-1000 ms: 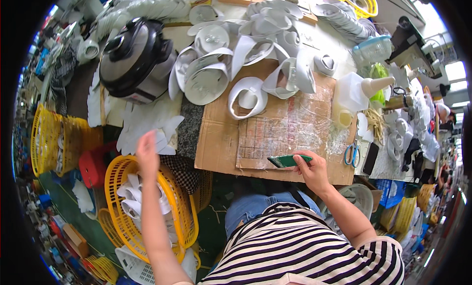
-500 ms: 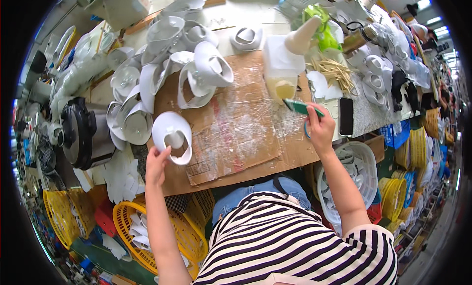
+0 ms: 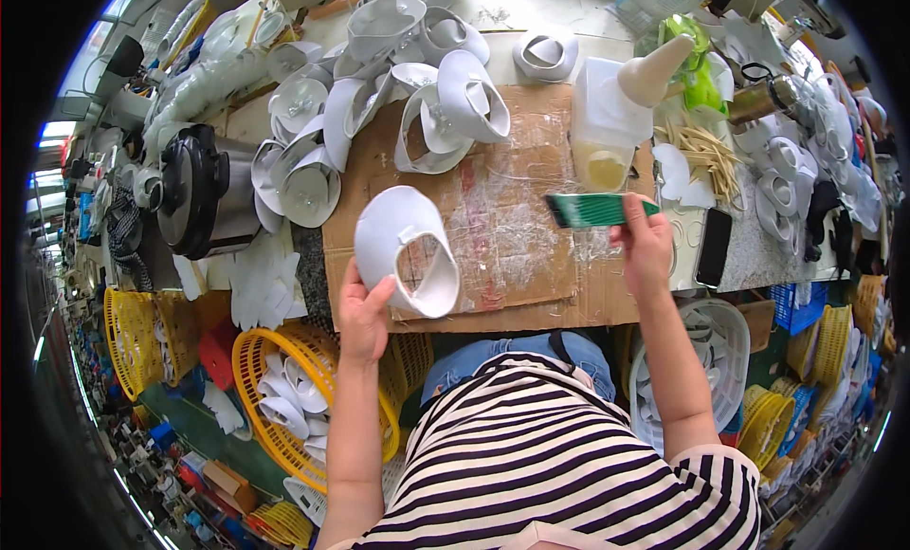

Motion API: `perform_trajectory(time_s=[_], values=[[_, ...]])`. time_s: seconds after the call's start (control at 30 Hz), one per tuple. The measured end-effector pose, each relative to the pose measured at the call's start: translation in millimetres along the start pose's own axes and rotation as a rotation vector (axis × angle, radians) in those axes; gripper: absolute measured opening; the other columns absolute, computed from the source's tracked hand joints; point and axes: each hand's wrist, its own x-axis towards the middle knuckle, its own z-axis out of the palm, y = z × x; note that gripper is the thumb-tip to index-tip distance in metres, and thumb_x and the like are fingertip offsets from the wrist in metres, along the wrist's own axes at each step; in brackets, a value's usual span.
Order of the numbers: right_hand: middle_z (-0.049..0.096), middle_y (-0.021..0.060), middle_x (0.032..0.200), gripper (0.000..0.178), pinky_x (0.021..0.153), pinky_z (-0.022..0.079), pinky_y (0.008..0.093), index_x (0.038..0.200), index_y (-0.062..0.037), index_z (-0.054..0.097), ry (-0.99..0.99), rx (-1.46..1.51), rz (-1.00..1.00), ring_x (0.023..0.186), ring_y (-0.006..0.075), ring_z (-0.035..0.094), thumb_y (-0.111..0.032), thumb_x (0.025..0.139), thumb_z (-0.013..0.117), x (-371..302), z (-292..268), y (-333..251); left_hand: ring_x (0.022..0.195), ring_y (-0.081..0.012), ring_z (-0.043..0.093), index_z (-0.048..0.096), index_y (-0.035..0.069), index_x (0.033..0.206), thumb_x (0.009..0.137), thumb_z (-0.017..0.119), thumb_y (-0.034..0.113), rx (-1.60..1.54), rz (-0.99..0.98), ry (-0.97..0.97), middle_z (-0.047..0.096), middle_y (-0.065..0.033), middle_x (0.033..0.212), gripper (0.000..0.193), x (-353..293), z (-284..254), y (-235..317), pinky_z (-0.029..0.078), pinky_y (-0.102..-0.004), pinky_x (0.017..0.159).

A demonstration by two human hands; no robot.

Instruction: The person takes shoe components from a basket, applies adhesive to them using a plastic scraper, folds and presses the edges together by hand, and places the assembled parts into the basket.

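My left hand (image 3: 365,313) pinches a visor (image 3: 387,229) over the cardboard's (image 3: 531,284) near left; my right hand (image 3: 648,251) grips a green tool (image 3: 597,210). A bottle (image 3: 611,104) stands just beyond it; piled visors (image 3: 387,28) obstruct the far left.

A head-worn fisheye looks down over the worktable (image 3: 590,34) from nearby.

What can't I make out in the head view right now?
Head view:
- Left hand: some fingertips hidden behind the white piece.
- Green tool: gripped part covered by the right hand.
- Black-lidded pot: inside hidden by its lid.
- Floor clutter, lower left: too small and blurred near the fisheye rim.
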Motion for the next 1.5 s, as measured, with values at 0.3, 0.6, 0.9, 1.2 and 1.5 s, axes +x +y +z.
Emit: perform_trajectory(time_s=[0.3,0.6,0.9,1.2,1.5], values=[[0.063,0.0055,0.072,0.022,0.056,0.048,0.0231,0.100,0.0021,0.062,-0.029,-0.023,-0.154,0.062,0.0098,0.058,-0.019,0.095,0.058,-43,104,9,0.082,-0.0132,0.059,0.047,0.007,0.116,0.089,0.058,0.006,-0.207,-0.163,-0.238,0.059,-0.0047,0.096,0.029,-12,41,-5,0.050,-0.0268,0.075],[0.063,0.0124,0.085,0.015,0.064,0.049,0.0317,0.099,-0.0020,0.065,-0.188,-0.277,-0.563,0.072,0.0250,0.061,-0.005,0.085,0.065,-47,100,-8,0.099,-0.0167,0.057,0.037,0.003,0.135,0.098,0.048,0.032,-0.163,-0.150,-0.379,0.058,-0.0081,0.108,0.049,-13,39,-10,0.046,-0.0324,0.090],[0.065,0.0132,0.093,0.025,0.066,0.051,0.0328,0.103,-0.0016,0.066,-0.551,-0.500,-0.891,0.076,0.0253,0.063,-0.007,0.079,0.070,-46,87,-24,0.119,-0.0189,0.051,0.036,0.004,0.136,0.102,0.039,0.024,-0.457,-0.284,-0.285,0.052,-0.0084,0.130,0.040,-11,45,4,0.041,-0.0368,0.102],[0.062,0.0081,0.093,0.031,0.061,0.051,0.0291,0.100,-0.0016,0.062,-0.901,-0.694,-1.227,0.072,0.0188,0.059,-0.014,0.074,0.072,-65,63,-29,0.117,-0.0184,0.053,0.045,0.005,0.128,0.101,0.041,0.016,-0.489,-0.222,-0.188,0.056,-0.0071,0.124,0.030,2,44,-7,0.041,-0.0381,0.103],[0.064,0.0116,0.086,0.015,0.060,0.046,0.0277,0.099,0.0022,0.064,-0.079,-0.567,-0.695,0.066,0.0195,0.058,-0.003,0.085,0.063,-25,10,-17,0.129,-0.0254,0.042,0.024,0.011,0.145,0.093,0.050,0.001,-0.428,-0.214,-0.332,0.043,-0.0141,0.140,0.059,5,52,5,0.028,-0.0400,0.112]])
